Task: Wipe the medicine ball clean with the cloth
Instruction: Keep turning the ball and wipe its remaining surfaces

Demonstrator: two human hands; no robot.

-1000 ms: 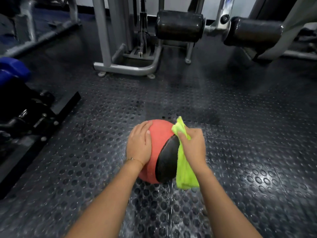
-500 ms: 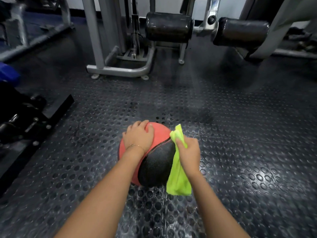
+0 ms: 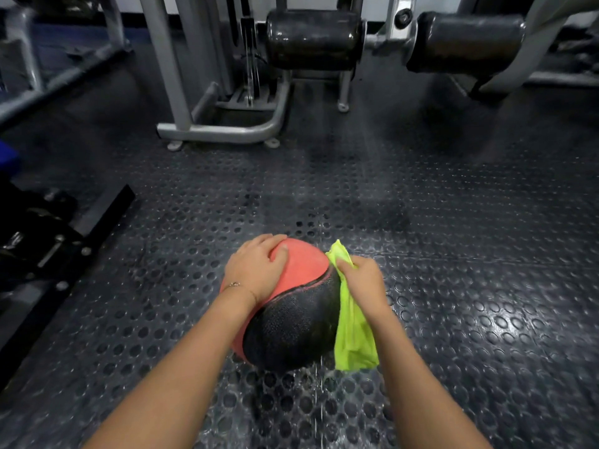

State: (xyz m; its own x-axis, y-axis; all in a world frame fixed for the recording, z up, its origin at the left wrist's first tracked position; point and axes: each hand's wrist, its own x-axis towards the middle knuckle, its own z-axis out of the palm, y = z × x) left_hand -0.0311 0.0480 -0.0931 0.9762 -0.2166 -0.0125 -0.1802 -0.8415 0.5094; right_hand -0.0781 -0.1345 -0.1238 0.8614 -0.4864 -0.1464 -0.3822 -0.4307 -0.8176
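A gym floor of dark studded rubber fills the view, shiny and wet-looking close to the person. At the back stands a grey machine on a tubular base, with two black roller pads beside it. Black gear, too dim to identify, lies at the left edge.

The ball, red with a black textured panel, sits on the floor in the lower middle, between the person's forearms. It is a round thing on a flat surface, so it would likely roll under any sideways rubbing, which seems to be why both hands are on it.

The cloth, bright yellow-green, hangs down the ball's right flank. Its top end pokes up past the fingers, and its loose tail reaches almost to the floor.

The left hand lies spread over the red top-left of the ball, fingers flat and pressing, grasping nothing. This looks like a brace against the wiping force. The right hand is clenched around the upper cloth and holds it against the ball's right side, at the seam where red meets black. The ball is thus under the left palm and just left of the right fist, with cloth between fist and ball. A thin bracelet circles the left wrist.
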